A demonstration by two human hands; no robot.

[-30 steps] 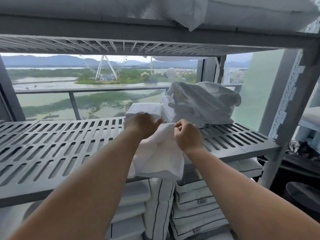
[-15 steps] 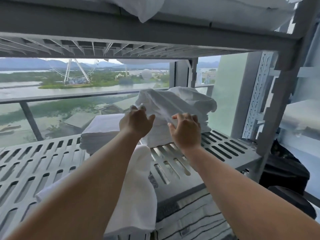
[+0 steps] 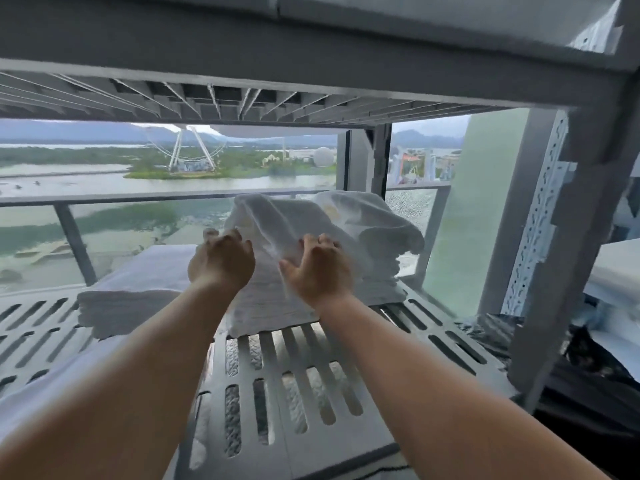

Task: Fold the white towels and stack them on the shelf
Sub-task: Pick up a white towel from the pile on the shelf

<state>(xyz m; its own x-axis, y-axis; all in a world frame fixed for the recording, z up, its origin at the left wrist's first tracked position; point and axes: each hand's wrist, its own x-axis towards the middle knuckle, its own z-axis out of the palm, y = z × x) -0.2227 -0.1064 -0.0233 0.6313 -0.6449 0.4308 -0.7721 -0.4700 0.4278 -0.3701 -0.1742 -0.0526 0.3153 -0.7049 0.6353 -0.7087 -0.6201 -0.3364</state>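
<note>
A crumpled white towel lies on top of a pile of white towels at the back of the grey slatted shelf. My left hand grips this top towel at its left edge, fingers curled into the cloth. My right hand holds the same towel a little to the right, fingers bent over its front fold. A folded white towel stack sits to the left of the pile. Another white towel lies on the shelf's front left, partly hidden under my left forearm.
An upper grey shelf hangs low overhead. A perforated upright post closes the right side, with dark bags beyond it. Behind the shelf runs a glass balcony railing. Striped linen shows below the shelf's front edge.
My hands left the folded towel at the shelf's front and reached back to the pile. They now hold its top towel, and the view has moved closer.
</note>
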